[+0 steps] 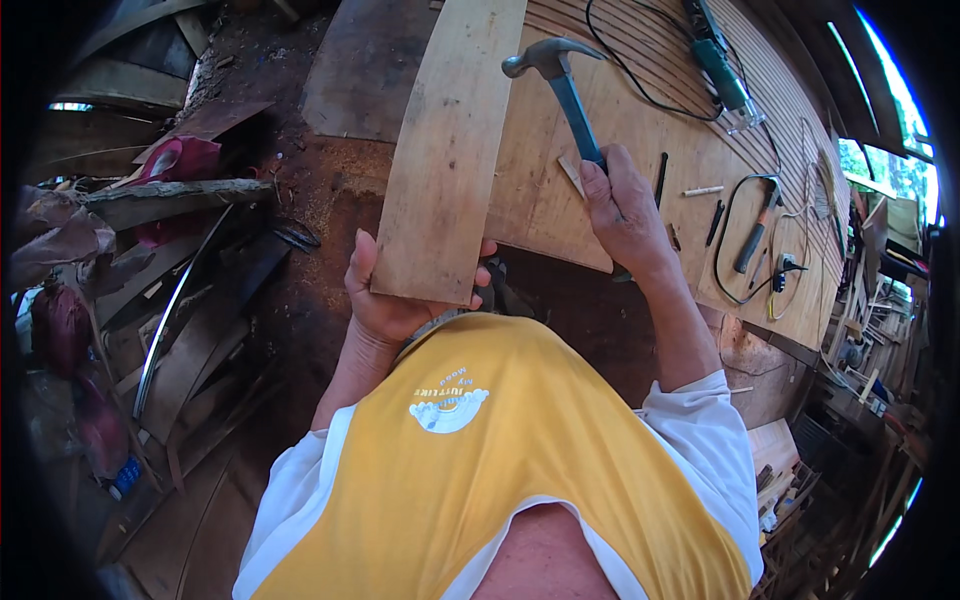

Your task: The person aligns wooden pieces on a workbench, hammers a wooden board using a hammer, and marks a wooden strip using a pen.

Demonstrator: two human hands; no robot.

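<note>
A long, wide wooden board (447,150) stretches away from my body, its near end by my shirt. My left hand (385,290) is closed around that near end, thumb on the left edge and fingertips curling up past the right edge. On the right, my right hand (622,205) grips a claw hammer (572,100) by its blue-green handle. The hammer's metal head points away from me, raised near the board's right edge and apart from it. Part of the handle is hidden inside my fist.
A wooden worktable (540,190) with grooved slats lies beyond and to the right. On it are a green corded power tool (722,70), a second hammer-like tool (757,235), a white stick (703,190) and loose cables. Scrap wood (190,370) is heaped at left.
</note>
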